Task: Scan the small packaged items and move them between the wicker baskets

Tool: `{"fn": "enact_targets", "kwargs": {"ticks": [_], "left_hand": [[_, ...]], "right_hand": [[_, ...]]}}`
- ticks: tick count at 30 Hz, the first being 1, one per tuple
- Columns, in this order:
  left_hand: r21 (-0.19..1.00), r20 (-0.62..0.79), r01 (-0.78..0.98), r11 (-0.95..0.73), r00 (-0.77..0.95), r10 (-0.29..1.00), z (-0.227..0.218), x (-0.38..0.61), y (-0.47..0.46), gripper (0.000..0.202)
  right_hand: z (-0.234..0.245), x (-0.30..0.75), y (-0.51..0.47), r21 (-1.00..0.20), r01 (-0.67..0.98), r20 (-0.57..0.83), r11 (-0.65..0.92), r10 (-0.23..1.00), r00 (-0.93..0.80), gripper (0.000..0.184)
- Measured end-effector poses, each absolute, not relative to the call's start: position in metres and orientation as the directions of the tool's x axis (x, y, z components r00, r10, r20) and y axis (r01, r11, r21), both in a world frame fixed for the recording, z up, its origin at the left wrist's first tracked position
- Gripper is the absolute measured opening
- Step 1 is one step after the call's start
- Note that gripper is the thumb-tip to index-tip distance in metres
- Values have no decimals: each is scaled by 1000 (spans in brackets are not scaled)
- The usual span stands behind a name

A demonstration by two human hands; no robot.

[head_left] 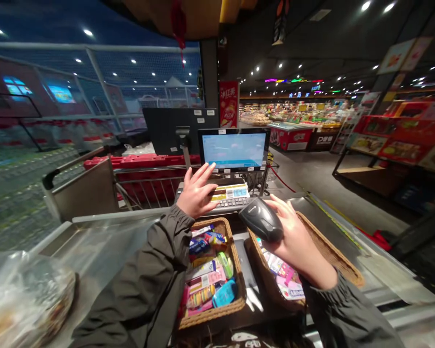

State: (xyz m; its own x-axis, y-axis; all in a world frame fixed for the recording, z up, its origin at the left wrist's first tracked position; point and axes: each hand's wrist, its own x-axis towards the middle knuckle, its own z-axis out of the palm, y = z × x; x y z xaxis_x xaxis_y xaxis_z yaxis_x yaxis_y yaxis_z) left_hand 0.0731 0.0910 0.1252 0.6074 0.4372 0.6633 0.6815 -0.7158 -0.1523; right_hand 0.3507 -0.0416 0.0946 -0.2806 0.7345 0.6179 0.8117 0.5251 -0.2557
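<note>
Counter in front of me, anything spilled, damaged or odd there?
One slightly odd thing: a barcoded item by the left hand hides part of the keyboard. The packets in the left basket are jumbled but look contained. I see nothing spilled or damaged, though the clear plastic at far left is too blurred to judge.

Counter: on your left, a clear plastic bag is lying on it.
Cart: its wire side is standing beyond the counter, and you are seeing red things along its top.
Poster: red, it is facing you beside a dark pillar.
Freezer: red, it is standing on the floor ahead, towards your right.
Ornament: red, it is dangling overhead.
Lights: they are glowing above you.
</note>
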Motion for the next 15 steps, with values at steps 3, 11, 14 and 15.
{"fn": "enact_targets", "kwargs": {"ticks": [3,11,14,15], "left_hand": [[-153,668,692,-706,599,442,126,60,89,32],[-135,669,690,-711,593,448,121,44,90,29],[-135,670,685,-716,595,443,120,43,90,29],[-132,669,685,-717,595,445,119,43,90,29]], "right_hand": [[94,338,-42,-252,804,611,538,733,-299,55],[92,321,-45,-250,796,617,551,725,-307,48],[91,319,-46,-255,805,600,536,740,-303,48],[91,319,-46,-256,808,591,530,748,-304,49]]}}
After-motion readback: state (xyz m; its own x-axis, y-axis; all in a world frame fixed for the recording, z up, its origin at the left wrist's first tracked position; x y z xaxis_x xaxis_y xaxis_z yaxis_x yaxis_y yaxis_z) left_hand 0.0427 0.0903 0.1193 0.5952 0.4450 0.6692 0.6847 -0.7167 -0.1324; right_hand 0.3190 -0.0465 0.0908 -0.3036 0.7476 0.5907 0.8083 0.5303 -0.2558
